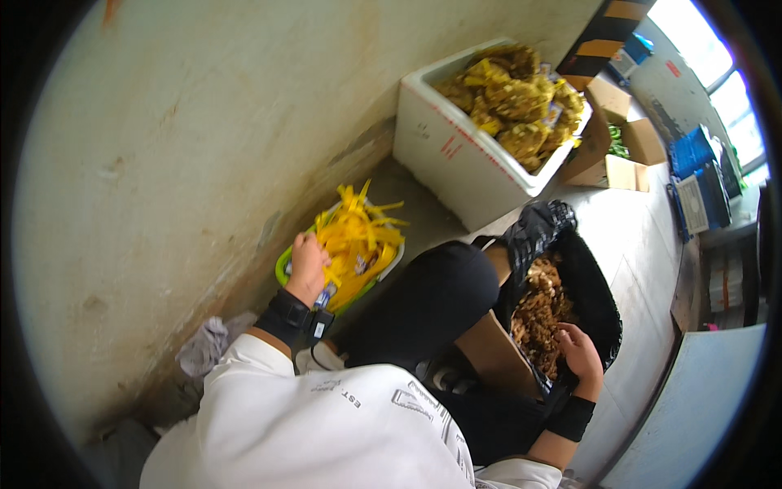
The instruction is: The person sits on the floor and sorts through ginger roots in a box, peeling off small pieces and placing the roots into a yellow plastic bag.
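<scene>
At the left edge of a green and white basket (283,266), my left hand (309,264) touches the heap of yellow mesh bags (354,244) inside; whether it grips one is hidden. Some of the yellow bags bear printed labels. My right hand (578,354) reaches over a box lined with a black plastic bag (595,287), its fingers at the edge of brown, lumpy food-like pieces (540,299). Whether those fingers hold a piece cannot be seen. My knees are on either side of the lined box's near cardboard flap (498,360).
A white foam box (458,153) full of filled yellow mesh bags (519,101) stands by the wall. Beyond it are an open cardboard box (629,174) with green contents and blue crates (699,183). A grey cloth (204,346) lies at the wall's foot.
</scene>
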`<action>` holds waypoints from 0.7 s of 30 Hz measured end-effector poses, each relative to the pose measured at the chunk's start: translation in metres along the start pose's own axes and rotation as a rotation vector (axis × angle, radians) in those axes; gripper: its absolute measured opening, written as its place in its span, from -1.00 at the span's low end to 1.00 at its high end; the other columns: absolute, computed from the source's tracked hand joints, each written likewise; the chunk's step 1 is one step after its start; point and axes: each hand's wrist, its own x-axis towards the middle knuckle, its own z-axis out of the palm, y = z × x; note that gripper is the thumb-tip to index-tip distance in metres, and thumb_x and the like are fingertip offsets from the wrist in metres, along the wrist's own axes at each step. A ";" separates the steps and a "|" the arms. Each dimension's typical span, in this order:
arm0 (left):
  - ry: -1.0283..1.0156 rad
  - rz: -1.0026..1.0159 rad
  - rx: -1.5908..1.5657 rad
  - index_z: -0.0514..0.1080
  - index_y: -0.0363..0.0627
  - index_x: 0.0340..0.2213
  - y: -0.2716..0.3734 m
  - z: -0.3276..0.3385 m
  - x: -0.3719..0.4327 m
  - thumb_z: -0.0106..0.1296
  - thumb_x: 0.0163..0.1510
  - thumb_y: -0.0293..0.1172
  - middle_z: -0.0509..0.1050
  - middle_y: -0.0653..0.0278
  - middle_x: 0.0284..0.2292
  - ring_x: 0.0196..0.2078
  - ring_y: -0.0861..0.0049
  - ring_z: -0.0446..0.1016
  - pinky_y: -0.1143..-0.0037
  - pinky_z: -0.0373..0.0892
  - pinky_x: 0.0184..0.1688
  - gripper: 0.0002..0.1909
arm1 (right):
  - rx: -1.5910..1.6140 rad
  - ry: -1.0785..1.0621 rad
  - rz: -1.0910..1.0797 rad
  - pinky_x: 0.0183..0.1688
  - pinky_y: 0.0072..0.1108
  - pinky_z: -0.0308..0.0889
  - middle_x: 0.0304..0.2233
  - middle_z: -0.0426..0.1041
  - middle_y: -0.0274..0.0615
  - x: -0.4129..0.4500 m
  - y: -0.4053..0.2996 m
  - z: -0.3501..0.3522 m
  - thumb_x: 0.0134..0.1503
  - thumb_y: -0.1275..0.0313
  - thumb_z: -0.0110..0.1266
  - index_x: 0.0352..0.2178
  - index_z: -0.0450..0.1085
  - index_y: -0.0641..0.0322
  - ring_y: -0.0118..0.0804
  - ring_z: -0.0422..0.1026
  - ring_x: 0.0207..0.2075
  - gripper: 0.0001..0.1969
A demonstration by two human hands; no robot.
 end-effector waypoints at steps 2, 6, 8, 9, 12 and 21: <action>-0.059 0.013 -0.032 0.21 0.06 -0.39 0.010 -0.005 -0.013 -0.16 0.38 -0.25 0.16 0.48 -0.59 -0.67 0.69 0.08 0.55 0.11 -0.62 -0.79 | 0.057 -0.036 0.000 -0.31 -0.56 0.35 -0.43 0.49 -0.24 0.003 0.003 0.003 0.33 0.31 -0.03 0.02 0.40 0.39 -0.45 0.42 -0.43 -0.63; -0.088 -0.006 0.057 0.26 0.04 -0.39 0.047 -0.014 -0.045 -0.09 0.35 -0.28 0.19 0.48 -0.57 -0.65 0.71 0.10 0.57 0.12 -0.57 -0.81 | 0.108 -0.081 0.044 -0.20 -0.57 0.36 -0.32 0.51 -0.27 0.009 0.008 0.003 0.37 0.32 -0.07 0.07 0.37 0.37 -0.48 0.43 -0.32 -0.63; -0.071 -0.039 0.184 0.31 0.00 -0.33 0.038 -0.030 -0.032 -0.09 0.34 -0.29 0.20 0.49 -0.56 -0.60 0.71 0.13 0.58 0.16 -0.50 -0.86 | 0.092 -0.068 0.110 -0.15 -0.61 0.35 -0.25 0.51 -0.29 0.010 -0.008 0.001 0.39 0.32 -0.09 0.09 0.36 0.36 -0.49 0.42 -0.26 -0.63; -0.059 -0.110 0.219 0.34 -0.02 -0.34 0.032 -0.049 -0.020 -0.07 0.33 -0.31 0.22 0.50 -0.56 -0.57 0.69 0.15 0.55 0.18 -0.49 -0.87 | 0.082 -0.085 0.113 -0.15 -0.61 0.35 -0.25 0.51 -0.29 0.014 -0.005 0.003 0.39 0.32 -0.09 0.09 0.36 0.36 -0.49 0.42 -0.26 -0.63; -0.038 -0.277 0.457 0.41 -0.04 -0.38 0.004 -0.076 -0.001 -0.03 0.25 -0.33 0.35 0.46 -0.53 -0.50 0.63 0.28 0.51 0.22 -0.45 -0.87 | 0.051 -0.095 -0.004 -0.28 -0.68 0.24 -0.19 0.53 -0.38 0.015 0.013 0.000 0.38 0.25 -0.09 0.17 0.33 0.14 -0.54 0.45 -0.26 -0.60; 0.133 -0.159 0.770 0.62 -0.15 -0.26 -0.116 -0.151 0.106 -0.04 0.13 -0.49 0.62 0.16 -0.23 -0.18 0.30 0.54 0.34 0.41 -0.15 -0.75 | 0.055 -0.073 0.038 -0.10 -0.64 0.32 -0.22 0.51 -0.29 0.004 -0.001 0.004 0.37 0.34 -0.05 0.12 0.34 0.36 -0.50 0.41 -0.22 -0.62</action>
